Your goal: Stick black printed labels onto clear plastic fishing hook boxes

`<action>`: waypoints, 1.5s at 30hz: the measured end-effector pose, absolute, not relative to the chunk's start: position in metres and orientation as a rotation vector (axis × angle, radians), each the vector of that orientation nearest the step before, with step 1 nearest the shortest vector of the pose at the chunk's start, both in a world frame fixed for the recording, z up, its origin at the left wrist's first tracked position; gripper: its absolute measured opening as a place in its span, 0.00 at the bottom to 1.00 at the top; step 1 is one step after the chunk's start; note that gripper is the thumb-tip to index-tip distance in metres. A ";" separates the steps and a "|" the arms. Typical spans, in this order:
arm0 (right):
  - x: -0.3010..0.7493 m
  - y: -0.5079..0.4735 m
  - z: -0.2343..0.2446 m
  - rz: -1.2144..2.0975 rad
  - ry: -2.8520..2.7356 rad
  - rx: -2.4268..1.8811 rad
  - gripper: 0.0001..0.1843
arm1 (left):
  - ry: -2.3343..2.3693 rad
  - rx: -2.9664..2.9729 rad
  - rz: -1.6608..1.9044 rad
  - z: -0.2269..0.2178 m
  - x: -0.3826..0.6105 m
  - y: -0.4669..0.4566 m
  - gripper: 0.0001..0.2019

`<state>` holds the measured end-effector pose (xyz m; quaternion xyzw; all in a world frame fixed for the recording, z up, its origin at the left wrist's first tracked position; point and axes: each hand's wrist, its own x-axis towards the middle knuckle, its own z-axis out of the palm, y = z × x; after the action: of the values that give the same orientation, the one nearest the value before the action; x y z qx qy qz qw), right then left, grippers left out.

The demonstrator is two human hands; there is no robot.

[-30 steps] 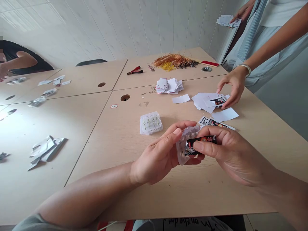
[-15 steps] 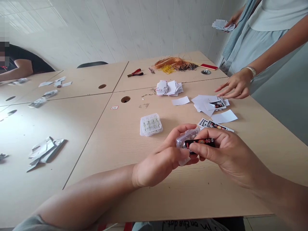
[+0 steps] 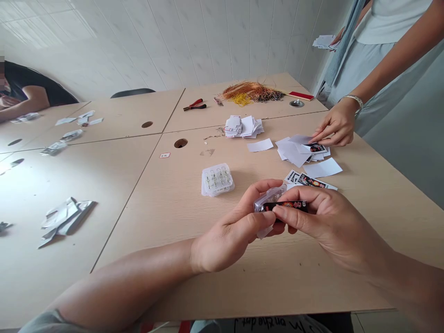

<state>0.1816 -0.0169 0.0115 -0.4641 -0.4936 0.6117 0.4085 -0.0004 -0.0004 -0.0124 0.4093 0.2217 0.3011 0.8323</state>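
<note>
My left hand (image 3: 239,226) is wrapped round a small clear plastic box (image 3: 268,198), its fingers behind it and the thumb in front. Between the thumb and fingers of my right hand (image 3: 322,222) is a black printed card (image 3: 291,205) with red and orange markings. The card lies against the near side of the box, and my left thumb touches its left end. What the box contains is mostly hidden by the card and my fingers. Just beyond my hands, several black-and-white printed cards (image 3: 314,181) lie on the table.
Clear boxes with metal pieces (image 3: 218,180) are stacked left of my hands. A co-worker's hand (image 3: 338,122) pinches paper at the pile of white slips (image 3: 293,150). Farther back lie pliers (image 3: 194,105) and a wire bundle (image 3: 256,91). Silvery packets (image 3: 67,219) lie left.
The black card has shifted slightly left and my left thumb has straightened onto its end. The co-worker's spread hand has closed on the paper pile; their other hand with slips has moved right.
</note>
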 end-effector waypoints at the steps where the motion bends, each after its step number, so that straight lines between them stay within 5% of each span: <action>1: 0.182 -0.017 0.011 1.545 -1.245 -1.167 0.09 | 0.468 0.865 0.645 -0.013 0.000 0.000 0.15; 16: 0.181 -0.018 0.014 1.565 -1.225 -1.157 0.09 | 0.426 0.806 0.650 -0.014 -0.002 0.000 0.14; 24: 0.184 -0.019 0.011 1.490 -1.277 -1.289 0.09 | 0.426 0.720 0.617 -0.012 -0.002 0.003 0.23; 45: 0.185 -0.020 0.008 1.697 -1.094 -1.115 0.08 | 0.384 0.820 0.672 -0.014 0.000 -0.001 0.19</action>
<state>0.1854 -0.0199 0.0079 -0.4419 -0.4336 0.6725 0.4056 -0.0004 -0.0005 -0.0137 0.3886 0.1820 0.3184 0.8453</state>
